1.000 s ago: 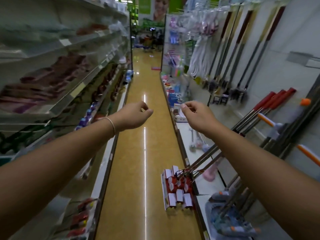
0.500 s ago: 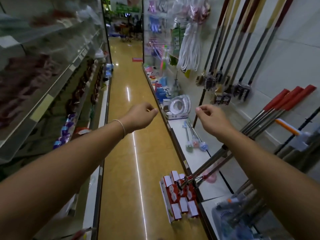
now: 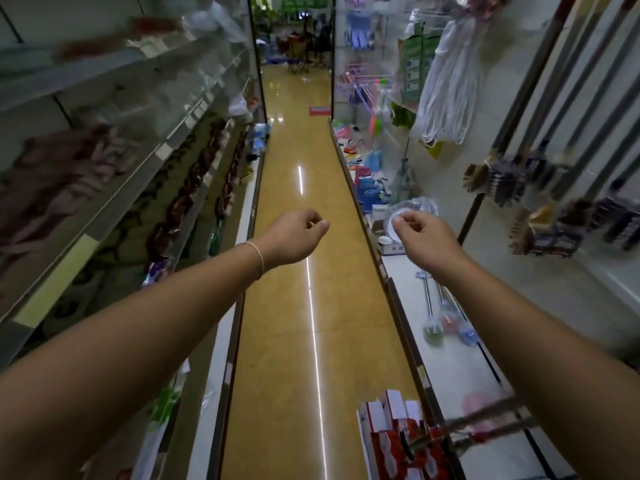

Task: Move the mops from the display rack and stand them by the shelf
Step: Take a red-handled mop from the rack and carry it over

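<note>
both hands [image 3: 294, 237] [image 3: 420, 239] empty; shelf labels [image 3: 55, 285] too blurred to read.

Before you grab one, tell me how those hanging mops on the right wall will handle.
The hanging mops have long thin poles, so they should feel stiff but likely swing awkwardly once lifted. Their heads sit low, so probably bottom-heavy. They hang crowded, so neighbours may knock together. Both the left hand and right hand hold nothing.

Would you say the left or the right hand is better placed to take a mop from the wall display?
The right hand, probably: it hovers on the side where the hanging mops are, while the left hand is over the aisle floor. Both are empty.
</note>
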`<state>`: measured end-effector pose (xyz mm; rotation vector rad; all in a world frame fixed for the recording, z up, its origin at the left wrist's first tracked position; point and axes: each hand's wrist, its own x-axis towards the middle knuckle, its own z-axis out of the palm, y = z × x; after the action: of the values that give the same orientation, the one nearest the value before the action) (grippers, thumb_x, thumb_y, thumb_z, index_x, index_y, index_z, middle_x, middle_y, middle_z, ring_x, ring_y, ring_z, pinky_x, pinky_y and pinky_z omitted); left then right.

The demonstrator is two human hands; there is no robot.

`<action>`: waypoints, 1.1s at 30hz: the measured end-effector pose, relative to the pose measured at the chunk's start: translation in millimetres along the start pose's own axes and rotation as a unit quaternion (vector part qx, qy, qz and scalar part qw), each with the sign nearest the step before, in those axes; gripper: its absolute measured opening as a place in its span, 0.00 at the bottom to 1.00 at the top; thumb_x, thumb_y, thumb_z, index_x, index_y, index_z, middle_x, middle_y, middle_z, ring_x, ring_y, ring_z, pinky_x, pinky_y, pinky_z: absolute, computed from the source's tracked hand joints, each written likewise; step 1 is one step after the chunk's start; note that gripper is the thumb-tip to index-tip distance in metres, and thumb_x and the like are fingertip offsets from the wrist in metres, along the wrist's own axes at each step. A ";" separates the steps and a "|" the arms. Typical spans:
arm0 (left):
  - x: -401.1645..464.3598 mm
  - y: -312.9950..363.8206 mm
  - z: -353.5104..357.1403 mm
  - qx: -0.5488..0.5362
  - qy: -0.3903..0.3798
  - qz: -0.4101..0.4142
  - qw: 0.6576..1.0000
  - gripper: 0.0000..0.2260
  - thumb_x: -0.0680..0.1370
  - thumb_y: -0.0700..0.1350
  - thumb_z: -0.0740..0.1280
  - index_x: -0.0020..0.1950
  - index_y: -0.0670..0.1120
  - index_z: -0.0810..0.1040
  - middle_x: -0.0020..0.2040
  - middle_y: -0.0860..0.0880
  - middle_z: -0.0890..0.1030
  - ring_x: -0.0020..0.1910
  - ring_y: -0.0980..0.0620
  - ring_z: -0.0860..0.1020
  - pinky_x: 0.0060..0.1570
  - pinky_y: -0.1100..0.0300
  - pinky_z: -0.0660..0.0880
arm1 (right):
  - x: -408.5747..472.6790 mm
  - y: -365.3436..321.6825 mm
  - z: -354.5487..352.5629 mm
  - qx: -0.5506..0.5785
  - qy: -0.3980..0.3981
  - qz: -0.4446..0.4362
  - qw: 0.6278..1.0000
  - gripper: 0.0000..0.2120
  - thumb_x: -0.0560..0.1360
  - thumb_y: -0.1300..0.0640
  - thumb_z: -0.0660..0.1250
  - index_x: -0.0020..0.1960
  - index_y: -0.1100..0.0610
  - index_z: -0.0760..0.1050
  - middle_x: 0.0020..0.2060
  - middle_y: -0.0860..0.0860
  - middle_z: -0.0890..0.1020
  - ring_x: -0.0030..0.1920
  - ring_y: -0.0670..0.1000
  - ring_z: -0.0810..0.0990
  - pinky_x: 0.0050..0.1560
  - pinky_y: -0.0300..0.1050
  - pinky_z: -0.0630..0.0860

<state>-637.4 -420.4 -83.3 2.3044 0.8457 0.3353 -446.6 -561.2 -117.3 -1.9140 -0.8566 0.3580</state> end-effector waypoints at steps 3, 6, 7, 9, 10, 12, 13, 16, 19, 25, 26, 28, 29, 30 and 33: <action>45.2 2.8 -4.4 -0.011 0.004 -0.006 1.000 0.15 0.81 0.56 0.58 0.58 0.49 0.77 0.51 0.49 0.80 0.50 0.51 0.78 0.50 0.51 0.78 | 45.1 -2.9 -0.6 -0.009 -0.008 -0.005 1.000 0.16 0.81 0.48 0.61 0.64 0.55 0.77 0.50 0.49 0.81 0.45 0.44 0.78 0.37 0.38 0.71; 85.0 9.3 -1.8 0.003 0.003 0.005 1.000 0.16 0.81 0.56 0.58 0.61 0.48 0.76 0.53 0.49 0.80 0.52 0.51 0.78 0.50 0.54 0.77 | 78.0 -0.8 -7.7 -0.020 0.000 -0.015 1.000 0.14 0.81 0.48 0.62 0.61 0.54 0.78 0.48 0.48 0.81 0.45 0.43 0.78 0.38 0.38 0.72; 98.3 12.2 0.2 -0.001 0.002 0.009 1.000 0.16 0.81 0.56 0.58 0.61 0.48 0.76 0.53 0.49 0.80 0.52 0.51 0.78 0.49 0.55 0.76 | 87.1 0.5 -10.9 -0.018 0.004 -0.013 1.000 0.13 0.81 0.48 0.62 0.60 0.53 0.78 0.48 0.48 0.82 0.44 0.43 0.79 0.39 0.40 0.74; 123.5 19.5 6.5 -0.017 -0.006 0.018 1.000 0.16 0.81 0.55 0.58 0.62 0.47 0.76 0.53 0.49 0.79 0.52 0.51 0.78 0.48 0.56 0.76 | 102.3 5.0 -18.3 -0.015 0.014 -0.007 1.000 0.14 0.81 0.48 0.63 0.60 0.54 0.79 0.49 0.50 0.84 0.47 0.48 0.81 0.45 0.44 0.77; 135.9 23.9 10.6 -0.023 -0.011 0.026 0.999 0.16 0.81 0.55 0.58 0.61 0.47 0.76 0.53 0.49 0.80 0.51 0.51 0.78 0.48 0.55 0.76 | 109.0 8.4 -22.6 -0.018 0.021 -0.004 1.000 0.14 0.81 0.48 0.63 0.60 0.55 0.79 0.49 0.51 0.84 0.49 0.49 0.82 0.49 0.45 0.78; 159.6 32.5 21.0 -0.029 -0.023 0.050 0.998 0.14 0.81 0.54 0.59 0.58 0.47 0.77 0.50 0.49 0.80 0.50 0.51 0.78 0.48 0.54 0.78 | 120.2 16.6 -32.7 -0.031 0.037 0.003 0.999 0.14 0.80 0.48 0.63 0.59 0.55 0.80 0.50 0.51 0.84 0.52 0.50 0.81 0.55 0.48 0.78; 170.7 37.0 27.1 -0.037 -0.030 0.061 0.997 0.13 0.81 0.54 0.59 0.57 0.47 0.77 0.49 0.49 0.80 0.49 0.50 0.79 0.48 0.53 0.78 | 125.2 21.3 -38.0 -0.037 0.046 0.007 0.998 0.14 0.80 0.47 0.64 0.59 0.55 0.80 0.50 0.50 0.84 0.52 0.50 0.81 0.56 0.48 0.78; 203.1 51.0 46.3 -0.072 -0.052 0.086 0.992 0.14 0.81 0.52 0.60 0.53 0.44 0.79 0.48 0.44 0.82 0.49 0.44 0.80 0.49 0.46 0.79 | 139.9 36.0 -54.6 -0.056 0.079 0.023 0.995 0.13 0.80 0.47 0.64 0.57 0.53 0.80 0.46 0.47 0.82 0.51 0.49 0.81 0.54 0.46 0.76; 237.9 63.8 66.1 -0.078 -0.079 0.121 0.986 0.14 0.80 0.51 0.61 0.49 0.43 0.79 0.46 0.41 0.82 0.47 0.42 0.80 0.49 0.42 0.78 | 154.6 49.1 -69.3 -0.068 0.113 0.053 0.990 0.13 0.79 0.46 0.64 0.57 0.52 0.80 0.47 0.47 0.82 0.50 0.48 0.80 0.53 0.44 0.75; 317.0 88.7 101.9 -0.071 -0.150 0.195 0.967 0.13 0.80 0.52 0.61 0.47 0.45 0.80 0.45 0.44 0.83 0.46 0.44 0.81 0.49 0.45 0.79 | 178.1 72.6 -95.1 -0.102 0.193 0.113 0.969 0.12 0.79 0.46 0.64 0.56 0.52 0.80 0.44 0.45 0.81 0.45 0.46 0.80 0.47 0.43 0.75; 330.8 94.7 105.9 -0.072 -0.163 0.203 0.963 0.13 0.80 0.53 0.61 0.47 0.45 0.79 0.45 0.44 0.83 0.46 0.44 0.80 0.50 0.45 0.79 | 180.8 74.2 -100.3 -0.109 0.208 0.128 0.964 0.13 0.79 0.46 0.64 0.56 0.52 0.80 0.43 0.45 0.81 0.43 0.46 0.79 0.42 0.42 0.74; 356.8 109.8 112.9 -0.072 -0.191 0.222 0.953 0.14 0.80 0.53 0.61 0.48 0.44 0.79 0.46 0.42 0.83 0.47 0.42 0.80 0.51 0.46 0.78 | 183.6 75.0 -111.6 -0.113 0.232 0.159 0.953 0.14 0.80 0.46 0.63 0.57 0.53 0.80 0.39 0.45 0.80 0.38 0.47 0.79 0.32 0.41 0.72; 368.1 118.5 116.2 -0.074 -0.202 0.235 0.948 0.14 0.81 0.52 0.60 0.48 0.43 0.79 0.46 0.41 0.83 0.48 0.41 0.80 0.50 0.46 0.78 | 184.4 74.6 -117.9 -0.108 0.243 0.171 0.949 0.14 0.80 0.46 0.63 0.57 0.53 0.80 0.38 0.46 0.80 0.37 0.50 0.81 0.29 0.44 0.75; 378.2 127.7 120.1 -0.080 -0.211 0.249 0.942 0.15 0.81 0.52 0.60 0.47 0.42 0.79 0.46 0.40 0.83 0.47 0.40 0.80 0.49 0.47 0.78 | 184.4 73.8 -124.6 -0.103 0.260 0.182 0.943 0.13 0.80 0.46 0.63 0.56 0.53 0.80 0.37 0.49 0.81 0.36 0.54 0.82 0.28 0.48 0.79; 400.0 153.5 136.5 -0.107 -0.245 0.292 0.918 0.15 0.81 0.51 0.61 0.42 0.43 0.79 0.43 0.41 0.83 0.42 0.44 0.81 0.44 0.52 0.78 | 179.8 77.1 -142.2 -0.121 0.326 0.202 0.916 0.10 0.80 0.48 0.64 0.52 0.53 0.80 0.37 0.48 0.82 0.34 0.52 0.82 0.29 0.39 0.78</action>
<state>-200.0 -316.0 -79.7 2.2354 -0.1346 0.0781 -205.9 -551.5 -95.4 -2.2354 -0.0578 -0.1639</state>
